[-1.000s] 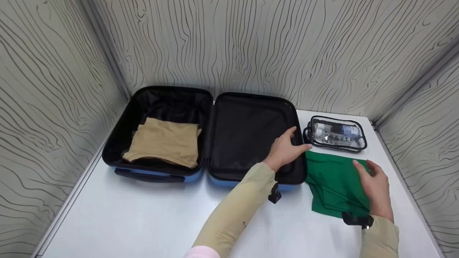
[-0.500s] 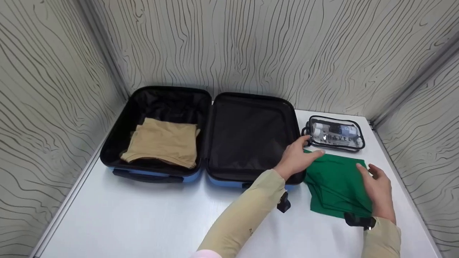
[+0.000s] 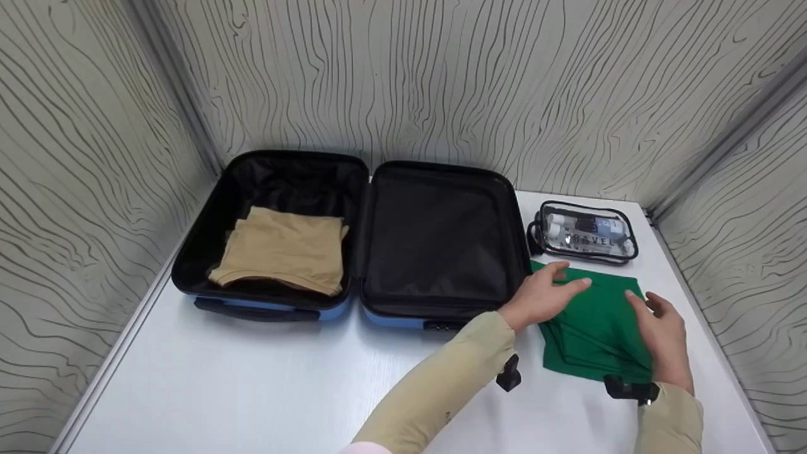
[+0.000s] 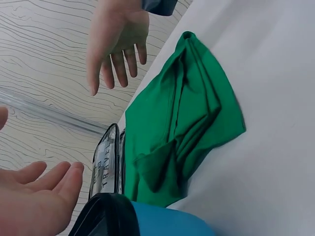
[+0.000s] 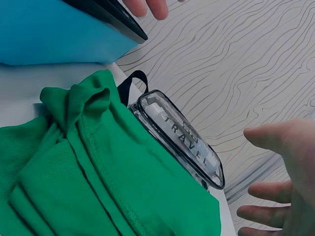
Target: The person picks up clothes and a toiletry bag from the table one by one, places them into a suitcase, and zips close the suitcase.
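A folded green cloth garment lies on the white table, right of the suitcase. Over its left side hovers my left hand, fingers extended and holding nothing. My right hand is at the garment's right edge, thumb and fingers apart, also without anything in it. In the left wrist view the right hand hangs above the garment with a visible gap. The right wrist view shows the garment's rumpled folds near the suitcase corner.
An open blue suitcase with black lining lies at centre. Its left half holds a folded tan garment. Behind the green garment stands a clear travel pouch with bottles inside. Patterned walls enclose the table.
My left hand has moved right and slightly down, from over the suitcase's right half to above the green garment. The right hand has hardly moved.
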The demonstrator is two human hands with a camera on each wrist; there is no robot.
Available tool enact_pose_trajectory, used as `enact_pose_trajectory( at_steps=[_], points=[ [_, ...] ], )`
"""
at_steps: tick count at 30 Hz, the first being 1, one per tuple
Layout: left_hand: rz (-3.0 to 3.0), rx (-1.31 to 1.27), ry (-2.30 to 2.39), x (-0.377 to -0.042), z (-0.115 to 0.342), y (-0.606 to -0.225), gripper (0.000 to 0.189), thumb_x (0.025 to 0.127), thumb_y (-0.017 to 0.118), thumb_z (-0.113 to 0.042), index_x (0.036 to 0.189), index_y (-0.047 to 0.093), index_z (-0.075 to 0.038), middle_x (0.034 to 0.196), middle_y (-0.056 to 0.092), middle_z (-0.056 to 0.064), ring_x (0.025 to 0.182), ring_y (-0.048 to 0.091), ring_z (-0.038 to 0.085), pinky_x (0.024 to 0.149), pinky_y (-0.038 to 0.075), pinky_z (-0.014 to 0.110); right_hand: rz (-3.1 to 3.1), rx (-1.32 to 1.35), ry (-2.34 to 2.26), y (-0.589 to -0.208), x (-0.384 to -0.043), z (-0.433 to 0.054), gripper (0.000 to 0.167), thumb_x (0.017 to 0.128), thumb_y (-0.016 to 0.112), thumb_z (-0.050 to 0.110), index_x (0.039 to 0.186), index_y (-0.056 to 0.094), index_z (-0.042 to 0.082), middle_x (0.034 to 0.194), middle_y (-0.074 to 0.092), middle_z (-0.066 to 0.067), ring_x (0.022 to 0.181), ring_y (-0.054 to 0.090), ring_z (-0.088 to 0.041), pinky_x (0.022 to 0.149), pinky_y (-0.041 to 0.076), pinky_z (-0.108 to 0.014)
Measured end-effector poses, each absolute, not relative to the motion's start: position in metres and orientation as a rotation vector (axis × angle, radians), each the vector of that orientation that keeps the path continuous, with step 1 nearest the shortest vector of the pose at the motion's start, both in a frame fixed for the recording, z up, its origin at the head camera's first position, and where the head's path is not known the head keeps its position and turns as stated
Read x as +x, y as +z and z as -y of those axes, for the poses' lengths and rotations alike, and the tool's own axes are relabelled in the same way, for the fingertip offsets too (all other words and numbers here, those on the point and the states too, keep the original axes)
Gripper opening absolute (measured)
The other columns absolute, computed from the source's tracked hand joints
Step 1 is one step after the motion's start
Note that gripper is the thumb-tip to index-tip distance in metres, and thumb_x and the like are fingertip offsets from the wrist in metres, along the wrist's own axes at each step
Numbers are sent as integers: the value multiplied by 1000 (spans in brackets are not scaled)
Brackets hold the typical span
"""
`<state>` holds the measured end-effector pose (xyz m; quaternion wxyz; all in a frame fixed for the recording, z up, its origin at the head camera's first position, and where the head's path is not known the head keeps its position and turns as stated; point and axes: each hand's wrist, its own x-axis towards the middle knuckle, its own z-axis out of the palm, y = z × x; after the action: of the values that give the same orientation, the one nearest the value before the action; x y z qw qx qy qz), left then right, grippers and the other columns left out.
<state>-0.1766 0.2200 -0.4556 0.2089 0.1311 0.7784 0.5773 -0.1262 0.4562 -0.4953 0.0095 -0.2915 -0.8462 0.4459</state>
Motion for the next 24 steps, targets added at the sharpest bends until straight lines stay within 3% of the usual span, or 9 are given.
enact_pose_trajectory(
  at_steps=[8,16,24],
  points=[
    [-2105,465,1378,-165,-226,-468,63,103,48,-60,154,43,-25,148,50,-10,135,46,9,106,41,33,2646,-939,1387,-500,-123,-457,89,103,38,59,160,13,-4,161,17,-32,147,17,-50,116,20,-60],
    [-2129,442,1278,-157,-229,-485,69,102,43,-64,157,38,-23,156,40,-10,142,37,9,112,35,35,2643,-948,1388,-502,-122,-459,89,103,38,59,160,13,-4,161,17,-32,147,18,-50,117,19,-60],
    [-2107,361,1191,-150,-221,-513,75,100,33,-72,161,29,-28,161,29,-15,148,24,7,117,27,38,2638,-983,1477,-499,-121,-467,92,102,37,62,161,10,-4,164,6,-31,148,11,-50,118,15,-60]
  ],
)
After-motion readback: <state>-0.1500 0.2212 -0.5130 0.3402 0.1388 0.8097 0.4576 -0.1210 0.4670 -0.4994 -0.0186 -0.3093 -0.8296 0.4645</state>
